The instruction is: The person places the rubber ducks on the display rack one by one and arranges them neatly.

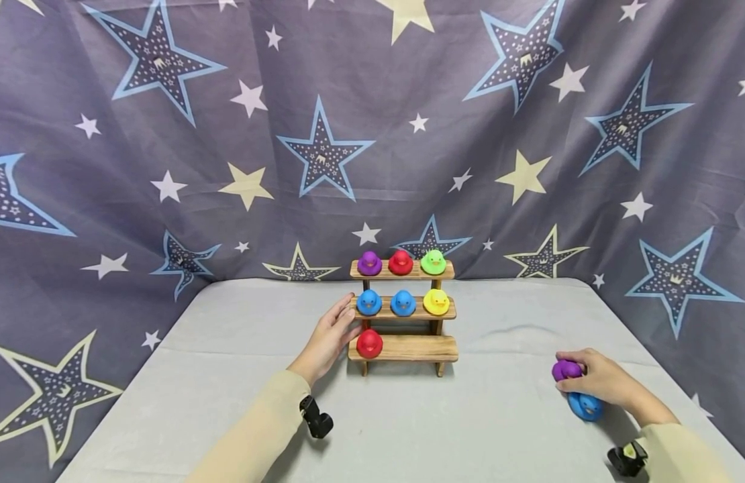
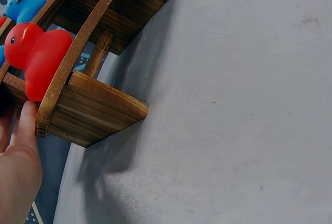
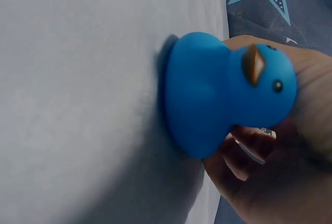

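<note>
A three-tier wooden stand point(image 1: 417, 347) holds rubber ducks: purple point(image 1: 369, 263), red point(image 1: 401, 263) and green point(image 1: 433, 262) on top. Two blue ducks point(image 1: 403, 303) and a yellow duck point(image 1: 436, 302) sit on the middle step, a red duck point(image 1: 369, 343) at the left of the bottom one. My left hand point(image 1: 329, 341) rests against the stand's left side, its fingers fairly straight. Far to the right, my right hand point(image 1: 602, 381) grips a purple duck point(image 1: 566, 371) between thumb and fingers. Just in front of it, a blue duck point(image 3: 199, 94) sits on the table, partly covering that hand in the right wrist view.
The pale cloth-covered table point(image 1: 469, 422) stretches around the stand. A grey curtain point(image 1: 409, 181) printed with stars hangs behind it and along both sides. A black wrist camera point(image 1: 315, 417) is strapped on the left wrist, another point(image 1: 627, 459) on the right.
</note>
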Tool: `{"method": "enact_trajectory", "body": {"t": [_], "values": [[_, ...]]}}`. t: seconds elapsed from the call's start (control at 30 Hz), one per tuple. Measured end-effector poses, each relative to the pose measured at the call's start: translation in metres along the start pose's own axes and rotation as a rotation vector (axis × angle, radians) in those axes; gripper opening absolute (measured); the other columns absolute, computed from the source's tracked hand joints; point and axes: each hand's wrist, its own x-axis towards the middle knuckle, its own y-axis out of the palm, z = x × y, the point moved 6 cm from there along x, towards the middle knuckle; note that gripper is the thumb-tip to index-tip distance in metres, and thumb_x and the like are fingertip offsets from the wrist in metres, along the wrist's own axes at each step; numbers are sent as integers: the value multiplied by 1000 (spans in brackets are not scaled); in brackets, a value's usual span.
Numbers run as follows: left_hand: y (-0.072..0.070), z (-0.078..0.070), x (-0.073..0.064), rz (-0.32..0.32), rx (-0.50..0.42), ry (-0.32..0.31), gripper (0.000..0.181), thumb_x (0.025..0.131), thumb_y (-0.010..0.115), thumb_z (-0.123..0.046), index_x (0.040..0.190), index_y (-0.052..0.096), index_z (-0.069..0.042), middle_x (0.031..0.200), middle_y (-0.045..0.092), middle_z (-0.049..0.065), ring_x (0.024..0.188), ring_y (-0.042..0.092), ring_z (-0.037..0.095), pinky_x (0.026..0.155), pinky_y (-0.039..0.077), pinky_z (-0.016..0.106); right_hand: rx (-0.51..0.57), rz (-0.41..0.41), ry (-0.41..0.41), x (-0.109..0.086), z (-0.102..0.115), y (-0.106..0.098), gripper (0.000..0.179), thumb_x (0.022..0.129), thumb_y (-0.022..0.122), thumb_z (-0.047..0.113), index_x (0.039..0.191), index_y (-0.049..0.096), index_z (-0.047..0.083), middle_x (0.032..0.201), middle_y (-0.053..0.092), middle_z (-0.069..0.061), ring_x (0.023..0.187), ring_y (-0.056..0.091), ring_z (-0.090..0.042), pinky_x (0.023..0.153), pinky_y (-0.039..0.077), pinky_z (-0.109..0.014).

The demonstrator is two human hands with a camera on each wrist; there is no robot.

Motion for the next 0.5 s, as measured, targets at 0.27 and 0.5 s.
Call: {"method": "enact_trajectory", "body": {"t": [0.27,0.5], "values": [[0,-1,0,-1,-12,-5,54,109,41,-10,159,21,-2,160,22,25,144,31,39,114,40,43,-9,0,-10,0,1,0,65,76,86,24,125,62,-12,111,63,-27,98,61,-33,79,55,-42],[0,0,0,3,-14,-1,54,108,42,-10,158,21,-1,159,23,26,143,31,40,115,38,44,-15,-18,-26,0,1,0,64,77,86,24,124,63,-13,109,64,-24,97,61,-30,78,54,-37]]}}
